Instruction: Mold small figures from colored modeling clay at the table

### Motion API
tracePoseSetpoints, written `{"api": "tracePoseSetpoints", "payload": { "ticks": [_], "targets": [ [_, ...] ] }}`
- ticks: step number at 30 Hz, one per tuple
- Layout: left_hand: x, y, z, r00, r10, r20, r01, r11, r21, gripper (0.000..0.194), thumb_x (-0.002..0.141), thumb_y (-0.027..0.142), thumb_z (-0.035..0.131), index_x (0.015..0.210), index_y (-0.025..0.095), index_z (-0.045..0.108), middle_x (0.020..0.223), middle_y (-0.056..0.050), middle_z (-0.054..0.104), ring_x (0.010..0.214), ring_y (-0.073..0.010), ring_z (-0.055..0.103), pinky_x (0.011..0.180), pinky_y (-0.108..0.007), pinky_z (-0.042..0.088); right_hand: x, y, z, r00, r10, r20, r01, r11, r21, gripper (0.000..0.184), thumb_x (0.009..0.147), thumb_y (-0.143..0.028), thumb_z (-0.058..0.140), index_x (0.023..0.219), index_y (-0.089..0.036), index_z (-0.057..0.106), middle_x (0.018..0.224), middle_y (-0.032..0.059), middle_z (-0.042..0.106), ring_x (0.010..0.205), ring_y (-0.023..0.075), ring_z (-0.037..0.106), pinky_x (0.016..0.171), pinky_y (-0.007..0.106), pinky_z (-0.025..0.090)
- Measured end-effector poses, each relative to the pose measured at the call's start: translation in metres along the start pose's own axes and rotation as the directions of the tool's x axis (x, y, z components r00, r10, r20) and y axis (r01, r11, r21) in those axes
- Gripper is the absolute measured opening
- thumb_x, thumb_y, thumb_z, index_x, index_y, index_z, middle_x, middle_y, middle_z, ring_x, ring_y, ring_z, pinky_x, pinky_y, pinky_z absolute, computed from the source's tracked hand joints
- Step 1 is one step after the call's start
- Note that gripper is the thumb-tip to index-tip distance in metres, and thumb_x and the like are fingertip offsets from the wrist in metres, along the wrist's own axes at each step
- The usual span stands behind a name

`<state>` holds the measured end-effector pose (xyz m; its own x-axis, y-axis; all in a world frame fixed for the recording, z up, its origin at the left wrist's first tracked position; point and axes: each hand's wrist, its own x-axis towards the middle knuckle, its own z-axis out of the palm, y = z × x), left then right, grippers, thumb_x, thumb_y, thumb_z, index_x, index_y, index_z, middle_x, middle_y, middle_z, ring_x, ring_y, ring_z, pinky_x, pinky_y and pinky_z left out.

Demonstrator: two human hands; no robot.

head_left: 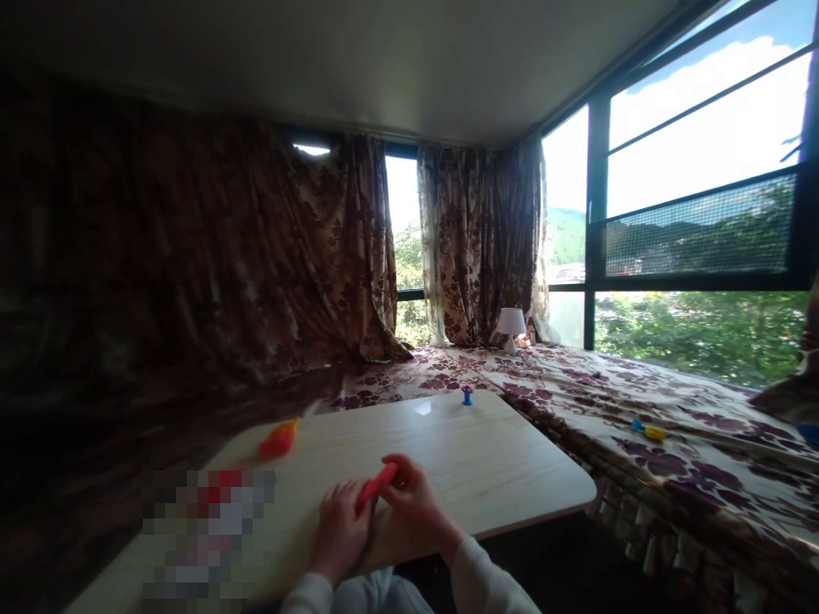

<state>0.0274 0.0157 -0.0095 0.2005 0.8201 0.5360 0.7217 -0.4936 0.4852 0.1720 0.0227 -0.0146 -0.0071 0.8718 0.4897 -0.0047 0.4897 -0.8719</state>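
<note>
Above the near edge of the pale table, both hands meet around a small red elongated object (377,486); its exact kind does not show. My left hand (342,520) has its fingers closed around the lower left end. At the upper right end, my right hand (413,490) pinches it between thumb and fingers. Fingers cover parts of the object at both ends.
The table (512,465) bears a blurred red and orange object (280,439) at left, a pixelated patch (211,529) nearer me, and a small blue and pink toy (467,395) at the far edge. A flower-patterned bed (697,469) holds a lamp (511,324) and a blue-yellow item (649,431).
</note>
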Motion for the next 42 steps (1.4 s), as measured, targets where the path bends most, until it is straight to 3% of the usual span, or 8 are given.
{"api": "tracePoseSetpoints", "payload": {
  "ticks": [4,7,16,24,28,31,34,42],
  "targets": [
    [0.001,-0.004,-0.003,0.988,-0.136,0.074,0.144,0.982,-0.118,0.03,0.083,0.035,0.039,0.094,0.022,0.064,0.086,-0.006,0.065,0.087,-0.0218,0.058,0.081,-0.034,0.043,-0.009,-0.01,-0.003,0.964,-0.237,0.121,0.264,0.917,-0.3,0.065,0.061,0.002,0.051,0.119,-0.026,0.052,0.121,0.0062,0.048,0.106,0.02,0.049,0.087,0.034,0.043],
    [0.002,-0.002,-0.006,0.985,-0.139,0.105,0.155,0.974,-0.165,0.03,0.082,0.035,0.039,0.088,0.022,0.065,0.083,-0.005,0.065,0.085,-0.0212,0.059,0.079,-0.032,0.043,-0.012,-0.015,-0.004,0.929,-0.298,0.219,0.364,0.837,-0.408,0.053,0.065,0.0,0.054,0.111,-0.026,0.059,0.112,0.0053,0.053,0.105,0.0203,0.049,0.093,0.036,0.039],
    [0.002,-0.009,-0.001,0.987,-0.14,0.075,0.156,0.946,-0.285,0.027,0.079,0.033,0.042,0.072,0.021,0.065,0.074,-0.003,0.067,0.074,-0.0192,0.061,0.07,-0.029,0.047,-0.008,-0.02,-0.003,0.982,-0.107,0.154,0.157,0.919,-0.362,0.015,0.073,-0.018,0.058,0.082,-0.018,0.069,0.076,0.002,0.062,0.068,0.0137,0.056,0.063,0.024,0.044],
    [0.0,-0.004,-0.002,0.999,0.023,-0.037,-0.031,0.977,-0.212,0.02,0.073,0.038,0.056,0.079,0.023,0.068,0.082,-0.005,0.067,0.086,-0.022,0.058,0.082,-0.035,0.045,-0.004,-0.022,-0.005,0.997,0.063,0.045,-0.052,0.976,-0.21,0.021,0.077,-0.021,0.049,0.062,-0.014,0.063,0.055,-0.0017,0.055,0.056,0.0113,0.05,0.055,0.022,0.039],
    [0.002,-0.002,-0.007,0.992,-0.123,-0.032,0.105,0.935,-0.339,0.029,0.072,0.042,0.054,0.085,0.02,0.068,0.087,-0.007,0.067,0.084,-0.0219,0.06,0.081,-0.034,0.046,-0.003,-0.021,-0.006,0.987,0.147,0.067,-0.147,0.989,0.002,0.02,0.076,-0.03,0.054,0.085,-0.015,0.065,0.069,0.0004,0.06,0.057,0.0106,0.052,0.054,0.023,0.042],
    [0.002,-0.003,-0.011,0.979,-0.205,0.02,0.195,0.891,-0.41,0.035,0.074,0.045,0.048,0.086,0.017,0.067,0.076,-0.006,0.065,0.074,-0.021,0.059,0.073,-0.033,0.048,-0.006,-0.02,-0.006,0.996,0.073,0.048,-0.074,0.997,0.034,0.043,0.068,-0.021,0.061,0.111,-0.021,0.057,0.103,0.0052,0.058,0.077,0.0138,0.058,0.062,0.024,0.046],
    [0.002,0.0,-0.014,0.98,-0.178,0.085,0.197,0.897,-0.396,0.035,0.078,0.044,0.043,0.081,0.018,0.066,0.068,-0.002,0.06,0.068,-0.0186,0.057,0.067,-0.03,0.047,-0.008,-0.016,-0.004,0.995,-0.077,0.069,0.082,0.994,-0.07,0.053,0.062,-0.008,0.058,0.112,-0.024,0.057,0.117,0.0064,0.049,0.087,0.0151,0.057,0.063,0.023,0.047],
    [0.001,-0.003,-0.005,0.99,-0.116,0.081,0.137,0.922,-0.362,0.031,0.074,0.042,0.051,0.088,0.018,0.066,0.087,-0.006,0.067,0.084,-0.0215,0.061,0.08,-0.031,0.047,-0.008,-0.021,-0.004,0.996,-0.078,0.048,0.089,0.95,-0.3,0.018,0.073,-0.02,0.055,0.085,-0.016,0.068,0.073,0.0011,0.064,0.067,0.0136,0.056,0.061,0.023,0.044]
  ]
}}
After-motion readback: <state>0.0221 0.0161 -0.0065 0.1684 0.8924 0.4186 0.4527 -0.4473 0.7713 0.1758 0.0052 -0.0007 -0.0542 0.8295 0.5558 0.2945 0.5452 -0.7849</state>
